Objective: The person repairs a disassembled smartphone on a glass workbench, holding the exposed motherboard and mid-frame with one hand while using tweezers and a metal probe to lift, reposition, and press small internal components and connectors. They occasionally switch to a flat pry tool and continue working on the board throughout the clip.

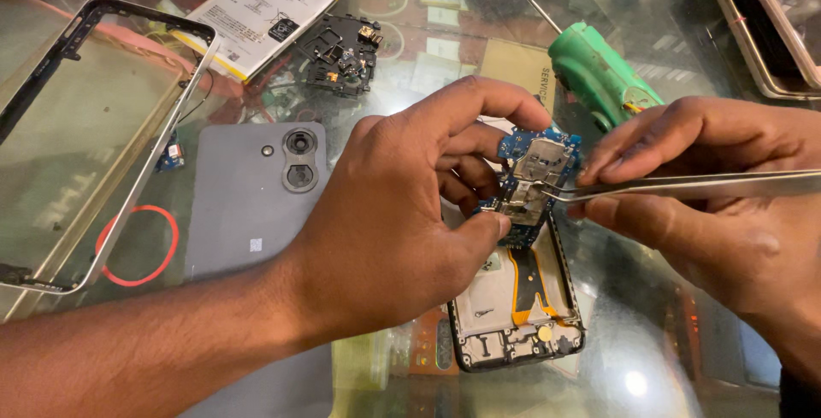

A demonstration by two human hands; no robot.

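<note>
At the far left an empty silver and black phone frame (128, 140) lies flat on the glass tabletop (650, 358), with a small blue circuit piece (171, 156) just beside its right rail and a red ring (137, 245) showing under its lower corner. Behind it rests a flat white rectangular phone battery (256, 16) edged in yellow, and to the right of that a black plastic inner cover with small parts on it (342, 55). A grey phone back cover with two round camera openings (256, 204) lies face up near the middle, partly under the left forearm. The left hand (402, 221) is curled closed, its thumb and fingertips pinching the blue phone circuit board with silver metal shields (534, 174) and holding it tilted up above the open phone body. That dark opened phone chassis with an orange flex strip inside (517, 298) lies on the glass directly below the board. Behind the board sits a green plastic hand tool with a thin metal tip (599, 76). The right hand (727, 187) is closed in a pinch on a pair of slim silver metal tweezers (684, 184), whose tips touch the board's lower shield; whether the tips grip anything there is too small to tell. At the far right top corner another phone with a pale rim (770, 25) lies on the table.
</note>
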